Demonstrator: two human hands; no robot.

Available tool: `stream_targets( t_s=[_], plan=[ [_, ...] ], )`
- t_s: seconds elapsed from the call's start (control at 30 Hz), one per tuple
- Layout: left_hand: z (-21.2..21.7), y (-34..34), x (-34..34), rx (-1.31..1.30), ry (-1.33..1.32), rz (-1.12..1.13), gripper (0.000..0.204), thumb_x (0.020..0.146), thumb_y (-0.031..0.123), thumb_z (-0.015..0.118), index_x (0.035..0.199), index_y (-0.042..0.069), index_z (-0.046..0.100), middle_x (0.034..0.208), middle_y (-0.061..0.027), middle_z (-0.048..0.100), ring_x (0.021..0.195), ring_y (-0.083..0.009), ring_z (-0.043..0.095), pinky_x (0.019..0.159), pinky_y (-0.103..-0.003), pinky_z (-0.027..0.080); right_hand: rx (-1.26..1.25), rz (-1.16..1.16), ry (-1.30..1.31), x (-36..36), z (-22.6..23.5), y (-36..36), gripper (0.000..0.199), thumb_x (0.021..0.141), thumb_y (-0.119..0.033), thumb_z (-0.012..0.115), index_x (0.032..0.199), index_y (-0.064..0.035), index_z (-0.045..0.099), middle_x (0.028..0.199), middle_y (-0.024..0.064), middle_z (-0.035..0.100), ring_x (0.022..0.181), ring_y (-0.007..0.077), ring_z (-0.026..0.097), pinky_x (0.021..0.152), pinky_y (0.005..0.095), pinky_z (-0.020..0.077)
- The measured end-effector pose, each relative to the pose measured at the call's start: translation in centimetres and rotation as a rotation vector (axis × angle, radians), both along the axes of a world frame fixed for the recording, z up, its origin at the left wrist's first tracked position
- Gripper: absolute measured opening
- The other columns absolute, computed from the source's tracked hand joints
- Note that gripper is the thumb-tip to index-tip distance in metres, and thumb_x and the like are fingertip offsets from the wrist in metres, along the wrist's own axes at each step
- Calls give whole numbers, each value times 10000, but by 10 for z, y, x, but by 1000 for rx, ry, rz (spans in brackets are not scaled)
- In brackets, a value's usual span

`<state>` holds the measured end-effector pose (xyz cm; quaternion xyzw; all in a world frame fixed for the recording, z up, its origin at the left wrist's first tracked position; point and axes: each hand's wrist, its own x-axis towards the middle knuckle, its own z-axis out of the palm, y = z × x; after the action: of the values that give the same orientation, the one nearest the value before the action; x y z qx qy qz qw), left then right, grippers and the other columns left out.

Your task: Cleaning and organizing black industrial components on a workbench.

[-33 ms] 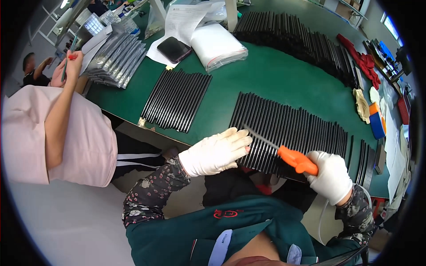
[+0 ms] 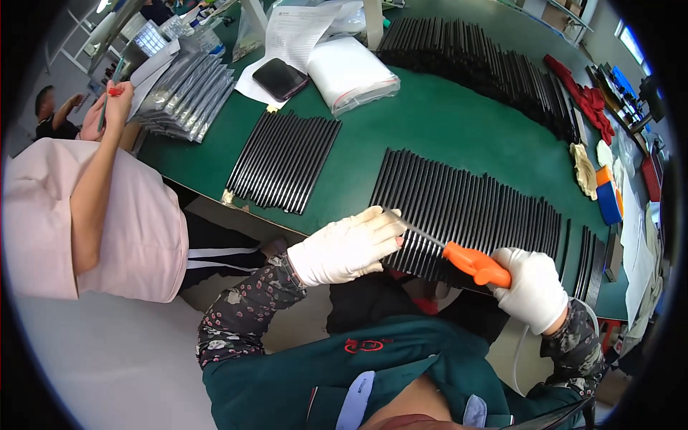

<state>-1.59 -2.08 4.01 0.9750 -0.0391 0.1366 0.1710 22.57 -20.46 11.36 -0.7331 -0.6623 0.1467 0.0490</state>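
My right hand, in a white glove, is closed around the handle of an orange air blow gun with a long thin nozzle. A pale hose hangs below that hand. The nozzle crosses over a row of black rods and its tip is by the fingers of my left hand. That hand, gloved too, is held flat with fingers stretched out beside the left end of the row; I cannot tell whether it touches the rods. A smaller group of black rods lies farther left.
A long pile of black rods lies along the back of the green table. Plastic bags, a phone and bagged stacks are at the far left. A person in pink stands at my left, holding a stick-like object.
The air blow gun and my right hand have shifted slightly left, so the nozzle tip is nearer my left fingers. My left hand has hardly moved.
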Motion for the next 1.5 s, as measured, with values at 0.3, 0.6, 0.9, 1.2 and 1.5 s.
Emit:
stream_targets(
  t_s=[0.3, 0.6, 0.9, 1.2, 1.5],
  plan=[
    [2, -6, -2, 107, 89, 28, 478, 723, 221, 709, 1117, 4, 550, 1221, -132, 514, 1229, -324, 460, 1040, -416, 390, 80, -76, -3, 7, 5, -4, 219, 701, -139, 702, 895, -69, 632, 757, 150, 630, 704, 351, 632, 652, 414, 515],
    [1, 28, -5, -210, -275, 170, 485, 779, -20, 552, 1261, 28, 543, 1327, -147, 550, 1269, -337, 491, 1083, -447, 360, 24, -103, 89, 12, 6, -41, 294, 651, -81, 682, 938, -52, 626, 794, 143, 636, 735, 346, 637, 682, 405, 522],
    [-19, 30, 35, 109, -29, 270, 481, 862, 139, 627, 1317, 58, 495, 1450, -103, 418, 1379, -275, 346, 1123, -478, 284, -87, 63, 52, -2, -1, -50, 261, 661, -129, 690, 901, -60, 615, 766, 114, 626, 691, 305, 640, 641, 383, 526],
    [-21, 30, 38, 112, -39, 283, 491, 866, 135, 621, 1331, 66, 483, 1449, -95, 418, 1380, -274, 343, 1123, -475, 286, -54, 93, -65, -3, 4, -49, 228, 697, -164, 681, 882, -55, 607, 718, 106, 596, 650, 286, 628, 613, 371, 515],
    [-17, 29, 38, 97, -17, 287, 489, 865, 162, 616, 1321, 53, 478, 1457, -117, 401, 1385, -289, 331, 1123, -494, 272, -111, 76, -124, 1, 6, -67, 315, 679, -130, 674, 976, -68, 591, 757, 100, 596, 683, 282, 626, 626, 373, 506]
  ],
)
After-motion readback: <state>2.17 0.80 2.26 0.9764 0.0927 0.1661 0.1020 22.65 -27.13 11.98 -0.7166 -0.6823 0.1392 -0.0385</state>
